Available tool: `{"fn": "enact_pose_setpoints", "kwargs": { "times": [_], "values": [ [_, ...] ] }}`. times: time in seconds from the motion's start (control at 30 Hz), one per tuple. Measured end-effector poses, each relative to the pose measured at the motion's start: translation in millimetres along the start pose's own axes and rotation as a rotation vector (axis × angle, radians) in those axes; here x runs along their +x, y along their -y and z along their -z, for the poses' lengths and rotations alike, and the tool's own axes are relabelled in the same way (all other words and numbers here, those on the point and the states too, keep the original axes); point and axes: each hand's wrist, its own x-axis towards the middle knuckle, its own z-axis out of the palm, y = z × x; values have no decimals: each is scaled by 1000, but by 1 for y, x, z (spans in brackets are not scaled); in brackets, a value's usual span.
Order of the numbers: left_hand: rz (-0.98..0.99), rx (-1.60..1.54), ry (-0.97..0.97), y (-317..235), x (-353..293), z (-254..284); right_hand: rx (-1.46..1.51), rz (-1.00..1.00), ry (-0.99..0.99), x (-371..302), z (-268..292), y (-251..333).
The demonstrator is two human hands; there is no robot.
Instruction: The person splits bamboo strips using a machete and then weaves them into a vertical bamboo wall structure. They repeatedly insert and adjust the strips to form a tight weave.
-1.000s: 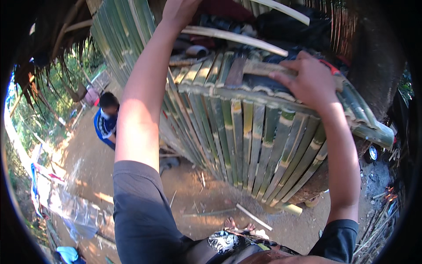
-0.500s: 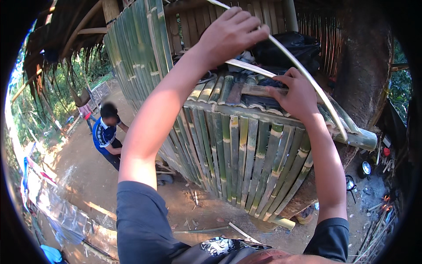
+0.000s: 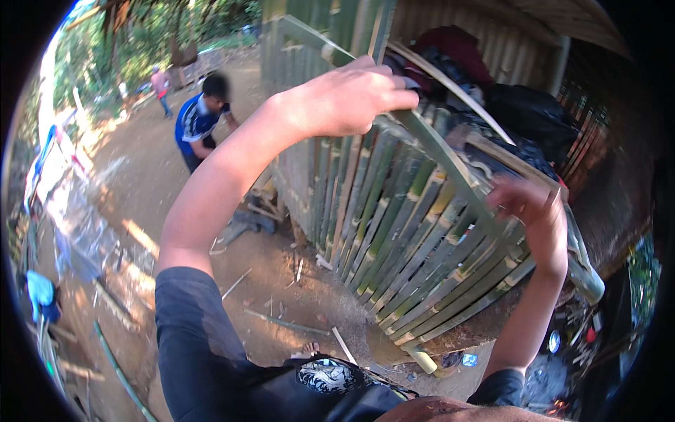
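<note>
A long flat bamboo strip [image 3: 443,150] slants across the front of a bamboo-slat wall [image 3: 394,218], its green side showing. My left hand [image 3: 362,97] is closed around it near the middle, and the strip's far end rises to the upper left. Close to the strip's lower right end is my right hand [image 3: 531,207], blurred, with fingers bent but apart; no grip on the strip shows. Behind both hands, a pale split strip [image 3: 457,91] lies on the platform above the wall, near a flat wooden piece [image 3: 503,156].
Dark bags [image 3: 531,116] fill the platform's back. A thick bamboo pole [image 3: 587,278] juts out at the right corner, above a smoky ground area with embers. At left a person in a blue shirt [image 3: 198,123] bends over. Bamboo pieces [image 3: 288,322] litter the dirt floor.
My view has swung, shifting the wall. The strip in my left hand has come down before the wall and now shows green instead of pale. My right hand has left the pale strip on the platform.
</note>
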Motion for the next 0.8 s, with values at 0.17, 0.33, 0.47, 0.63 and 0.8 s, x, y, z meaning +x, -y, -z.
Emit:
{"fn": "enact_pose_setpoints", "kwargs": {
  "times": [0.17, 0.33, 0.47, 0.63, 0.8],
  "values": [
    [159, -48, 403, -28, -67, -6, -645, -58, 58, -28, -113, -44],
    [174, -48, 299, -57, -134, -7, -147, -287, 215, -60, -186, -114],
    [574, 36, -304, -100, -172, -38, -31, -388, 86, -96, -237, -142],
    [1150, -373, -552, -178, -235, -89, 397, -344, -66, -71, -284, -144],
    [1454, -1052, -174, -278, -312, -156, 418, -312, -410, 17, -248, -148]
  ]
}}
